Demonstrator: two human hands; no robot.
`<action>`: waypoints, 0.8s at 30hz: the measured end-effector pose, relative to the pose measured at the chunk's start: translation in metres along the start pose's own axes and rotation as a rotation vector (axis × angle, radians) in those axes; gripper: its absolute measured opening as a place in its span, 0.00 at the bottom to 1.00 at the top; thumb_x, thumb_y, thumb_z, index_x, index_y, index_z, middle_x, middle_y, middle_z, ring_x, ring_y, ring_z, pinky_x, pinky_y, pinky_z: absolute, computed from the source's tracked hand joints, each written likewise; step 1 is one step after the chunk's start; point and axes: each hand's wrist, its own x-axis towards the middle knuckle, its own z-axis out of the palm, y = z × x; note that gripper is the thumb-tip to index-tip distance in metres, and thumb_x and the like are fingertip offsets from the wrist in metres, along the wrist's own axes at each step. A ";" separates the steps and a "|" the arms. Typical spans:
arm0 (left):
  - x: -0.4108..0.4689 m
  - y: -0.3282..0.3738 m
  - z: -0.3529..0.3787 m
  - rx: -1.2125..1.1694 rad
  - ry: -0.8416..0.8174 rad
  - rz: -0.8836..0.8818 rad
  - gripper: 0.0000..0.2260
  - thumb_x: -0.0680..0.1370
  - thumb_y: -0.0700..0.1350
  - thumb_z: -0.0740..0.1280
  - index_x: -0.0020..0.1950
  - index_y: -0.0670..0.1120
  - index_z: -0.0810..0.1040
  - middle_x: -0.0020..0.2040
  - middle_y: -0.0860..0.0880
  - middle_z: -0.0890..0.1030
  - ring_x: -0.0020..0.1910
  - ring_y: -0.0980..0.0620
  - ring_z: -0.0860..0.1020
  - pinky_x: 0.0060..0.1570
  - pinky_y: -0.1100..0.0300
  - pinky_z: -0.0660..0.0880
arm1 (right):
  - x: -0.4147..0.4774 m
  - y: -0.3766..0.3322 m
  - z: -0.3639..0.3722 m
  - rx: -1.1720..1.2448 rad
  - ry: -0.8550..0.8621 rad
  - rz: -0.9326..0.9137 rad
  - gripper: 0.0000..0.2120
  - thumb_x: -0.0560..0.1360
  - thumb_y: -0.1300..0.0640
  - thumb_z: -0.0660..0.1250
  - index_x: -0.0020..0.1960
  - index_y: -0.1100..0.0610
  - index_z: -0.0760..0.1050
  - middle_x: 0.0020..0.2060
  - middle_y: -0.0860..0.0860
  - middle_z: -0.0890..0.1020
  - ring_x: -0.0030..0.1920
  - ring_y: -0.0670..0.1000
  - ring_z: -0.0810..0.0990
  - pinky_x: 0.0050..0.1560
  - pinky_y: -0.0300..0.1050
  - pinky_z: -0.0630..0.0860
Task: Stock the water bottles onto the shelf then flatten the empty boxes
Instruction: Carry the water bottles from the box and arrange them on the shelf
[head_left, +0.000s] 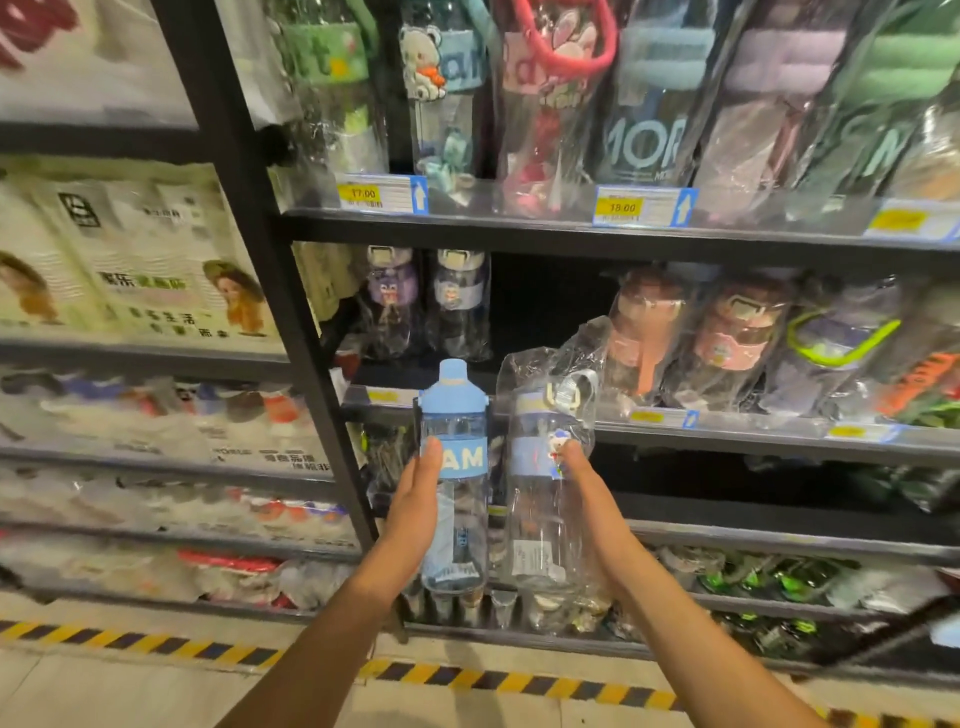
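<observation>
Head view: a blue-capped water bottle (453, 395) stands upright in the left hand's (415, 514) grasp, just beside a plastic-wrapped bottle (540, 525) that the right hand (592, 499) grips, both held in front of the black shelf (753, 434) of wrapped bottles.

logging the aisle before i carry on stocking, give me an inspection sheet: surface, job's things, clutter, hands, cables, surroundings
surface: black middle shelf, dark gap in its middle, wrapped bottles to the right of the gap
job's things: blue-lidded bottle, unwrapped, upright; bagged bottle beside it in clear plastic; no boxes in view
clutter: nothing seen
grippers: left hand grips the blue-lidded bottle; right hand grips the bagged bottle
cables: nothing seen
surroundings: price tags on the shelf above; striped floor tape; packaged goods on the rack to the left
</observation>
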 end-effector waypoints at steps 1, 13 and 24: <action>0.004 0.000 -0.004 -0.005 -0.006 0.001 0.48 0.63 0.85 0.61 0.76 0.59 0.71 0.71 0.51 0.78 0.70 0.47 0.76 0.74 0.38 0.68 | 0.000 0.001 0.006 0.003 0.012 -0.011 0.33 0.67 0.27 0.69 0.67 0.42 0.74 0.62 0.37 0.77 0.65 0.42 0.76 0.73 0.49 0.67; 0.026 0.023 -0.026 0.018 -0.070 0.018 0.35 0.75 0.76 0.57 0.74 0.55 0.70 0.70 0.52 0.75 0.70 0.51 0.72 0.75 0.49 0.65 | 0.018 0.011 0.026 -0.041 0.081 -0.043 0.37 0.66 0.42 0.79 0.72 0.49 0.72 0.62 0.52 0.84 0.63 0.55 0.82 0.69 0.64 0.74; 0.049 0.023 -0.039 -0.014 -0.070 0.017 0.31 0.75 0.69 0.55 0.73 0.54 0.71 0.64 0.53 0.78 0.67 0.50 0.74 0.66 0.54 0.68 | 0.042 -0.037 0.029 -0.309 0.156 -0.265 0.35 0.69 0.57 0.81 0.70 0.47 0.68 0.61 0.47 0.82 0.59 0.43 0.83 0.54 0.38 0.80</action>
